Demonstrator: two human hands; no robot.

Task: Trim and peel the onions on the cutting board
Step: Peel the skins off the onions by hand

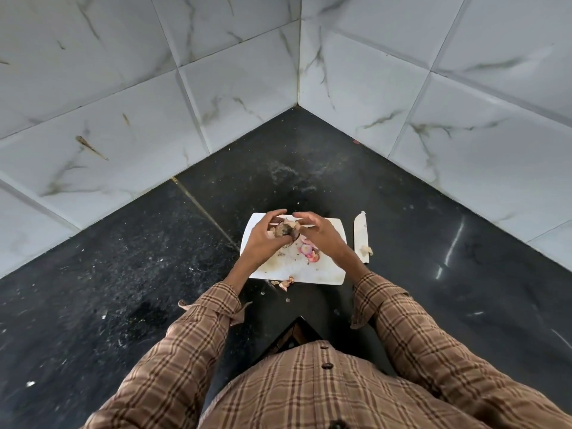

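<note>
A small onion with dry brownish skin is held over the white cutting board. My left hand grips it from the left, fingers curled round it. My right hand meets it from the right, fingertips pinching at its skin. Pink trimmed onion pieces lie on the board just below my right hand. A white knife lies on the counter to the right of the board, untouched.
The board sits on a black stone counter in a corner of white tiled walls. Peel scraps lie at the board's near edge, and another scrap rests on the knife.
</note>
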